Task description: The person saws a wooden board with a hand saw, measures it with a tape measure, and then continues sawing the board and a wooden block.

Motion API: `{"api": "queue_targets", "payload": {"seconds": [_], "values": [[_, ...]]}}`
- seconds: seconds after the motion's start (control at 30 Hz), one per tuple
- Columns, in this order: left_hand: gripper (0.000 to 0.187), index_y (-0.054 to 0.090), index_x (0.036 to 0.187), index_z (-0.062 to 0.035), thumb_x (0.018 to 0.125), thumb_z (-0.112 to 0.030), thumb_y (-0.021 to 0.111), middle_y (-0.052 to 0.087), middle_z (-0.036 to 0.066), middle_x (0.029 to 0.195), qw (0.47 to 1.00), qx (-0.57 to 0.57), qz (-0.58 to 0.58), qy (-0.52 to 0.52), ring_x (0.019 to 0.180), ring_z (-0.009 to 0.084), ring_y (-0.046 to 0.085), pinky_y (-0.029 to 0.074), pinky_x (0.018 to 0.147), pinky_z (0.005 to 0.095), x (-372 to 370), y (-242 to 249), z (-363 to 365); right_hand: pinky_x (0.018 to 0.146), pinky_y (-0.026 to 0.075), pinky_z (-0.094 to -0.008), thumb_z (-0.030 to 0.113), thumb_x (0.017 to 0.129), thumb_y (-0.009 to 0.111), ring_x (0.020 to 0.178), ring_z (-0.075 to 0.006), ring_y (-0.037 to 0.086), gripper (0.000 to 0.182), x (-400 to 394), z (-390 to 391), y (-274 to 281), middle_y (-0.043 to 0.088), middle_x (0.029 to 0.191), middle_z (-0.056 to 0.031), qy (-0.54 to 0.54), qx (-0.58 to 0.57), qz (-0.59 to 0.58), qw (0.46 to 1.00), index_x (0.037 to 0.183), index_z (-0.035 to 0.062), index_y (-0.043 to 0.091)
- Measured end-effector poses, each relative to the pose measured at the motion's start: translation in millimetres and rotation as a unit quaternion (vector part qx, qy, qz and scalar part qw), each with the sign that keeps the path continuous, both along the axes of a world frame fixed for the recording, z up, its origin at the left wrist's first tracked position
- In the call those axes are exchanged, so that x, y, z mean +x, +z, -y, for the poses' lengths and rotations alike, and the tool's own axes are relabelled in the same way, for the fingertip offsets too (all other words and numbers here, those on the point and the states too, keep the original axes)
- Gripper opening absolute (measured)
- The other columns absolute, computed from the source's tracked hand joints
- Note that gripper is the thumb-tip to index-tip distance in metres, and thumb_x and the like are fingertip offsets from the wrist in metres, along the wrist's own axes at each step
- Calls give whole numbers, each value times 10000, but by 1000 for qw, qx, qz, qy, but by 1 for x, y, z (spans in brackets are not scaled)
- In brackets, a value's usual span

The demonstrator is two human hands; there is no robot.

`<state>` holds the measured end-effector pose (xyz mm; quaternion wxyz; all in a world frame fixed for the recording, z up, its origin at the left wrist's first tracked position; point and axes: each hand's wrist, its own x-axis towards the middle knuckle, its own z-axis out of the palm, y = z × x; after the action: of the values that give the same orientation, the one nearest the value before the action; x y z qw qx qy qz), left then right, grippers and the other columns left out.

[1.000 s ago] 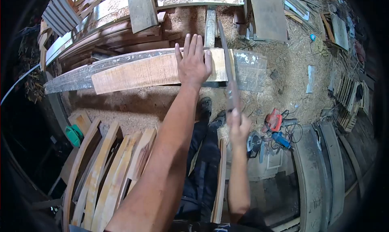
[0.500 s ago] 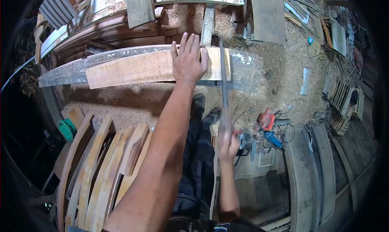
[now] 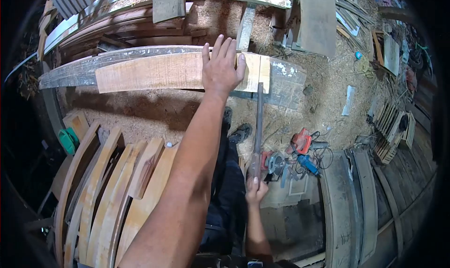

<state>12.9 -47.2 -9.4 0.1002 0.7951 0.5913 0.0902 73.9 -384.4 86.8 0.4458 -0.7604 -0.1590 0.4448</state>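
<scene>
My left hand (image 3: 222, 70) lies flat with its fingers stretched out over a pale, slightly curved wooden board (image 3: 150, 72). That board rests on a grey, paint-spattered plank (image 3: 286, 83). In my right hand (image 3: 256, 190) is the handle of a handsaw (image 3: 259, 122), seen nearly edge-on. The saw's far end is at the board's near edge, close to its right end. A thin dark line crosses the board there, in line with the blade. My fingers partly hide the saw's handle.
Several curved wooden pieces (image 3: 105, 193) stand at lower left, near a green object (image 3: 69, 140). On the right lie a blue power tool (image 3: 308, 164), a red tool (image 3: 301, 140) and cables. Planks (image 3: 316, 19) lie beyond the workpiece. Sawdust (image 3: 323, 94) covers the ground.
My right hand has drawn the handsaw back toward my body, so its far end moved from beyond the board to the near edge. My left hand stays on the board; the view shifted slightly.
</scene>
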Motion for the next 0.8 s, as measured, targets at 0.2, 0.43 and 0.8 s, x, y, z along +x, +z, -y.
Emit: {"api": "queue_targets", "payload": {"seconds": [0.2, 0.43, 0.8], "values": [[497, 570, 1364, -89, 969, -370, 460, 579, 69, 1399, 999, 4, -36, -23, 1414, 211, 399, 176, 1202, 467, -3, -7, 0, 487, 322, -276, 328, 1010, 541, 517, -79, 437, 474, 20, -109, -28, 463, 566, 25, 18, 20, 38, 999, 663, 4, 527], [474, 609, 1302, -75, 971, -377, 457, 598, 92, 1361, 1000, 21, 2, -8, 1389, 232, 425, 200, 1188, 461, -3, -9, 6, 530, 353, -268, 292, 992, 553, 564, -83, 470, 405, -1, 25, 3, 490, 600, 10, 6, 31, 6, 1000, 713, -3, 560], [444, 649, 1250, -78, 956, -365, 482, 643, 80, 1295, 999, 45, -6, -9, 1353, 224, 469, 235, 1173, 453, -3, -10, 6, 524, 368, -270, 250, 1003, 543, 568, -76, 479, 354, 13, -16, 19, 522, 618, 11, 53, 13, -3, 999, 785, -15, 629]]}}
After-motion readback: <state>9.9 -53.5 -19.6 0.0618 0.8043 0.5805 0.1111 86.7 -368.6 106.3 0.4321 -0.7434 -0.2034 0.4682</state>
